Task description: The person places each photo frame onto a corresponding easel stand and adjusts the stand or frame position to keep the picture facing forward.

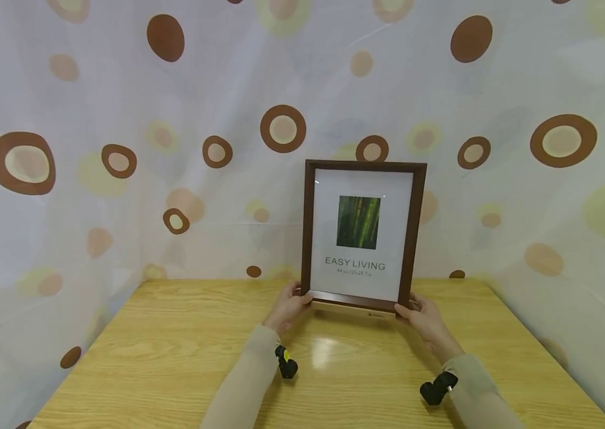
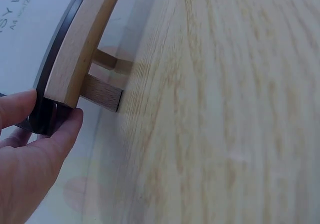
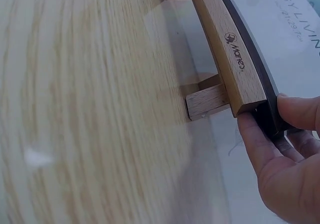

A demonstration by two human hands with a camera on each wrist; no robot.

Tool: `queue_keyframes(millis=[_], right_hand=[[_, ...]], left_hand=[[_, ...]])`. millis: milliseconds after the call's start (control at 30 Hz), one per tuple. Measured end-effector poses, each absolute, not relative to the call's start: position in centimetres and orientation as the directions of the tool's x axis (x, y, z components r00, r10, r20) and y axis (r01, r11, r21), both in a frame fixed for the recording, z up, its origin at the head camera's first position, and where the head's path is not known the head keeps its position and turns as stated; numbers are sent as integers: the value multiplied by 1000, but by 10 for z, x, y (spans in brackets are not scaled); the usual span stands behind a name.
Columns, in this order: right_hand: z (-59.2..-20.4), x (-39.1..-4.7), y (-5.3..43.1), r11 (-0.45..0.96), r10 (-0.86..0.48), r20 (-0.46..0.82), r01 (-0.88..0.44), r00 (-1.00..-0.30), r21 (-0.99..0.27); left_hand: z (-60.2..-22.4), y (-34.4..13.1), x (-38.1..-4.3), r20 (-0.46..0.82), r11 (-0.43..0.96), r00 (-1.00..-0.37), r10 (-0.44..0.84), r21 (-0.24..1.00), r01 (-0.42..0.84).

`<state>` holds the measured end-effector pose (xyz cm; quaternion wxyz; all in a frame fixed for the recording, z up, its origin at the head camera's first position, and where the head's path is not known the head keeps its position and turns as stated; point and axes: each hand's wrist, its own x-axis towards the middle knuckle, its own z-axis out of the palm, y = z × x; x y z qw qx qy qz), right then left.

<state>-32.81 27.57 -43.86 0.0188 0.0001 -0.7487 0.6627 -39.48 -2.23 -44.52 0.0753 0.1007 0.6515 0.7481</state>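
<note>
A dark brown picture frame (image 1: pixel 364 233) stands upright near the far edge of the wooden worktop (image 1: pixel 174 357), a little right of the middle, its glazed front facing the person. Inside is a white mat with a small green bamboo print and the words "EASY LIVING". The frame's bottom edge sits on a pale beech stand (image 3: pixel 227 49), a low curved bar with short feet resting on the worktop; the feet show in both wrist views.

The left hand (image 1: pixel 287 310) pinches the frame's lower left corner, thumb on the front and fingers (image 2: pixel 62 134) curled behind it. The right hand (image 1: pixel 424 319) holds the lower right corner the same way, thumb on the front face and fingers (image 3: pixel 252 144) wrapped under and behind the dark moulding, just beside the end of the stand. Both grips are clamped on the frame.

Judging by how things lie, the frame appears to be already seated on the stand and about upright; what looks left is to let go and check that it stands by itself. Whether it sits fully in the stand's groove cannot be told.

Behind the worktop hangs a pale curtain (image 1: pixel 120 119) printed with brown and yellow circles.
</note>
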Motion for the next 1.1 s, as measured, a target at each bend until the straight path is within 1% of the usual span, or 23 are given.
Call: queue_keyframes(millis=[267,433,633,867,1100], right_hand=[[-441,-333,277,123,9,26,-25,-1000,-992],[-443,-338,274,133,-2,50,-49,-999,-990],[-443,-341,265,123,-22,69,-71,-997,-990],[-443,-348,253,106,-38,92,-96,-995,-990],[-452,-355,251,99,-64,111,-117,-992,-988]], left_hand=[[-452,-28,-397,17,-117,-973,229,993,-11],[-452,-36,-398,25,-105,-974,224,994,2],[-451,-49,-389,32,-99,-971,237,995,9],[-452,-62,-388,25,-83,-978,207,996,8],[-456,-68,-387,20,-136,-980,196,991,-7]])
